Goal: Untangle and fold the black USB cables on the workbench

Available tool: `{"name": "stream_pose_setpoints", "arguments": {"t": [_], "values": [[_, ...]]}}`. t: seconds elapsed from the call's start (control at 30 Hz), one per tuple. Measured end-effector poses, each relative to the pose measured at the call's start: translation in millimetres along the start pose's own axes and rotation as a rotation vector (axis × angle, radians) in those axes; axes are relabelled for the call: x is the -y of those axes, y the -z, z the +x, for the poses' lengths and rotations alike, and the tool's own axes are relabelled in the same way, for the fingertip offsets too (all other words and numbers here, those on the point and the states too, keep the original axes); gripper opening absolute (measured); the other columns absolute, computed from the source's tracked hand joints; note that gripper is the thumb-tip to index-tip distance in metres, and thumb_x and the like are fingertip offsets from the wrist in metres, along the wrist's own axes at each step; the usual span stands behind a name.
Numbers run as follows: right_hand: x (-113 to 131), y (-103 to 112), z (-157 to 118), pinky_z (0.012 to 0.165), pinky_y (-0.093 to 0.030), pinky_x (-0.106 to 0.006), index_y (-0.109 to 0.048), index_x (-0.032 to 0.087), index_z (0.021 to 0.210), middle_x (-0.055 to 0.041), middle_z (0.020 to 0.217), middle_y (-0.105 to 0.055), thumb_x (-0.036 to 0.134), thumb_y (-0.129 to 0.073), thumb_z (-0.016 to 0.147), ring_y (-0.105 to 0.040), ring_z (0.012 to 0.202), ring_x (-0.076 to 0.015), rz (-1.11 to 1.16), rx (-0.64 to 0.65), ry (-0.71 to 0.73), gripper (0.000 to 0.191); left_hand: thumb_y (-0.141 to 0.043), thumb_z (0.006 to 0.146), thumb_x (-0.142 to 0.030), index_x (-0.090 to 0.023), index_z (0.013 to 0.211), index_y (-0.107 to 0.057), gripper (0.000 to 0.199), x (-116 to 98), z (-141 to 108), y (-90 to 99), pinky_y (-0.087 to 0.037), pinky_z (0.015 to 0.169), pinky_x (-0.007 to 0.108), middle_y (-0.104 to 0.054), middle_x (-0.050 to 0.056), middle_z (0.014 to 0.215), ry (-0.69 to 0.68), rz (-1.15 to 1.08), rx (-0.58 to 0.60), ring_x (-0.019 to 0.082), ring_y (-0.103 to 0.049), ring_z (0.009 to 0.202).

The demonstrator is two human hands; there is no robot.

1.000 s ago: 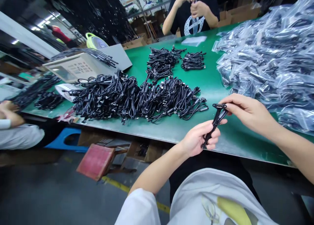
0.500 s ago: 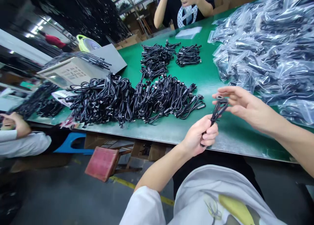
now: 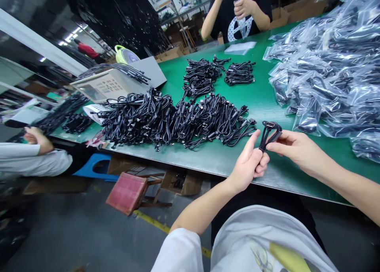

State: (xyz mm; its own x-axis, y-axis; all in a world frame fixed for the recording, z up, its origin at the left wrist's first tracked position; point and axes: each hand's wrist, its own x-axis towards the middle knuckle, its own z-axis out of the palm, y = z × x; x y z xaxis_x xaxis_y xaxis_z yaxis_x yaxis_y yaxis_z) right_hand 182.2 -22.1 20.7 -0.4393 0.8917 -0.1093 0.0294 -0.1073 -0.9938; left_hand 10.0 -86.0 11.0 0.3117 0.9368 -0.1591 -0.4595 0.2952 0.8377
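Observation:
A coiled black cable is held between my two hands above the front edge of the green table. My left hand is closed round its lower part, with the thumb pointing up. The fingers of my right hand pinch the looped upper end, beside a connector whose face points up. Left of my hands lies a large heap of similar black cables. Part of the held cable is hidden inside my left fist.
Clear bags of cables are piled on the right of the green table. Smaller cable stacks lie farther back. A pale machine stands at the left. Across the table, a person holds something up. A red stool stands below.
My right hand has gone from spread fingers beside the cable to pinching its upper end. The connector now faces up. The whole view has shifted slightly.

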Motion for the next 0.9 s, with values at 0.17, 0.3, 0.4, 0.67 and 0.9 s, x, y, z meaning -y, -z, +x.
{"name": "stream_pose_setpoints", "arguments": {"t": [0.17,0.3,0.4,0.67,0.9], "values": [[-1.4,-3.2,-0.3,0.074,-0.049,-0.033,-0.076,0.019,0.078,-0.0013,0.074,-0.073,0.050,-0.089,0.070,-0.063,0.071,-0.0185,0.035,-0.025,-0.043,0.034,-0.051,0.100,-0.052,-0.024,0.157,-0.037,0.065,15.3,-3.9,0.2,-0.033,0.056,0.022,-0.051,-0.002,0.076,-0.217,0.356,-0.175,0.009,-0.039,0.060],[1.7,-6.4,-6.7,0.064,-0.045,-0.030,-0.070,0.019,0.070,0.0003,0.068,-0.069,0.048,-0.079,0.082,-0.058,0.061,-0.0148,-0.100,-0.014,0.052,0.032,-0.047,0.103,-0.049,-0.022,0.153,-0.043,0.057,18.9,-3.1,0.9,-0.037,0.063,0.023,-0.051,-0.002,0.075,-0.314,0.490,-0.246,0.009,-0.042,0.064],[-0.1,-7.6,-15.4,0.060,-0.042,-0.029,-0.070,0.021,0.076,0.0000,0.071,-0.067,0.032,-0.069,0.093,-0.056,0.062,-0.0139,-0.422,-0.098,0.423,0.020,-0.053,0.100,-0.050,-0.021,0.148,-0.047,0.057,11.2,-1.3,-5.3,-0.032,0.055,0.020,-0.045,-0.005,0.072,-0.241,0.299,-0.228,0.008,-0.037,0.059],[-0.5,-8.6,-28.3,0.056,-0.038,-0.029,-0.072,0.021,0.088,0.0028,0.064,-0.056,0.014,-0.069,0.091,-0.048,0.056,-0.0120,-0.877,-0.277,0.970,0.009,-0.067,0.093,-0.045,-0.022,0.129,-0.057,0.044,-7.8,-3.9,-18.3,-0.017,0.042,0.014,-0.038,-0.009,0.063,-0.169,-0.087,-0.073,0.003,-0.023,0.046],[16.1,-10.0,-27.3,0.058,-0.041,-0.027,-0.075,0.023,0.096,0.0005,0.080,-0.065,0.042,-0.073,0.088,-0.054,0.067,-0.0142,-0.095,0.018,0.176,0.020,-0.064,0.095,-0.047,-0.024,0.131,-0.055,0.043,-4.6,-6.1,-15.5,-0.019,0.042,0.014,-0.038,-0.009,0.061,-0.234,-0.071,0.061,0.003,-0.022,0.045]]}}
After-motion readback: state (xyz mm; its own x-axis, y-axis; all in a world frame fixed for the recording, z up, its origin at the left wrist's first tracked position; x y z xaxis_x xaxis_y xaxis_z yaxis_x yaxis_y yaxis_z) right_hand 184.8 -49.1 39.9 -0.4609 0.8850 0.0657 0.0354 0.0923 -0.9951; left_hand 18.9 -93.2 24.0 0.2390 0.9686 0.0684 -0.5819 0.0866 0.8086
